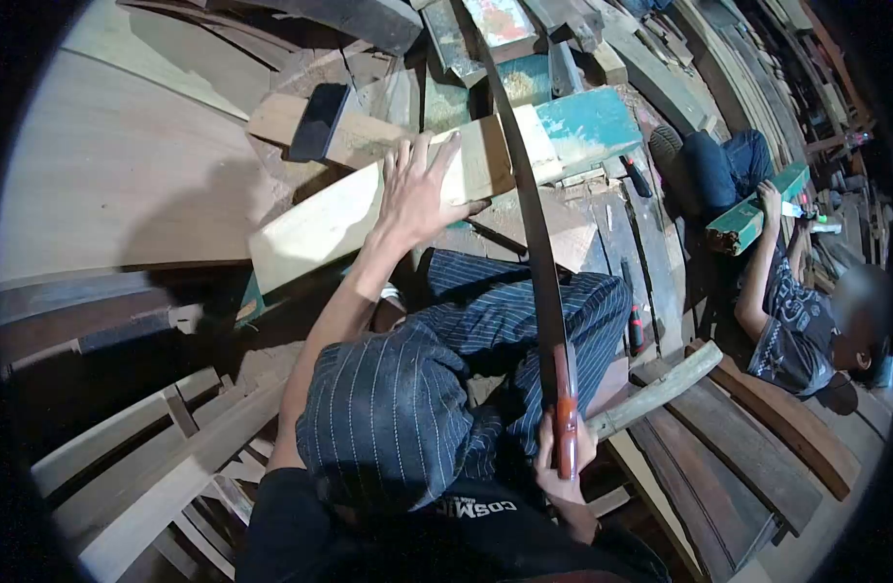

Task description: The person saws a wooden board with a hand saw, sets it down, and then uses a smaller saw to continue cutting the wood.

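My left hand (412, 199) lies on a thick pale wooden beam (320, 231), fingers spread across its face and thumb at the near edge. The beam's far end carries peeling turquoise paint (587, 131). In my right hand (561, 457) is the reddish-brown handle of a handsaw (537, 228), fingers wrapped round it. Its long dark blade points away from me and overlaps the beam to the right of my left hand. A dark phone (320, 121) rests on a wood piece just beyond the beam.
At the right, another person (796, 311) holds a green-painted timber (757, 209). A red-and-black tool (637, 325) lies on planks by my knee. A pale curved branch or handle (660, 391) sits beside my right hand. Large boards (126, 175) stand at the left.
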{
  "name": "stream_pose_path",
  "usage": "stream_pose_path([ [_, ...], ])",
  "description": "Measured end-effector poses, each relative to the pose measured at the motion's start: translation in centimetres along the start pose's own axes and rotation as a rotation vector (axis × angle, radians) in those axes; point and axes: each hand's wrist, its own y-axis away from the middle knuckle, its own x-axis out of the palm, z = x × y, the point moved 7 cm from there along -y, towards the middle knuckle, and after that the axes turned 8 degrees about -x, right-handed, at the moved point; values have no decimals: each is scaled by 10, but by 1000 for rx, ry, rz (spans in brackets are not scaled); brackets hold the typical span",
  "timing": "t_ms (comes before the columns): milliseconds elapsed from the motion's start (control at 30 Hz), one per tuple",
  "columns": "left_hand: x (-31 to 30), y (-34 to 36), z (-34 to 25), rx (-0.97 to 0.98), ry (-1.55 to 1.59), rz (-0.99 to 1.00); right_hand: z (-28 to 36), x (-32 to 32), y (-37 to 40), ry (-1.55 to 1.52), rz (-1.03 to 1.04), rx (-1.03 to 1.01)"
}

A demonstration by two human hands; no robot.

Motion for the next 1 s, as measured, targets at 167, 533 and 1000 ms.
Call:
stream_pose_path([
  [167, -1, 1, -2, 24, 4, 16, 9, 11, -25, 54, -1, -135],
  [533, 3, -3, 6, -37, 4, 38, 11, 26, -76, -152, -44, -22],
  [1000, 2, 7, -1, 26, -11, 28, 24, 59, -157, -280, -116, -64],
])
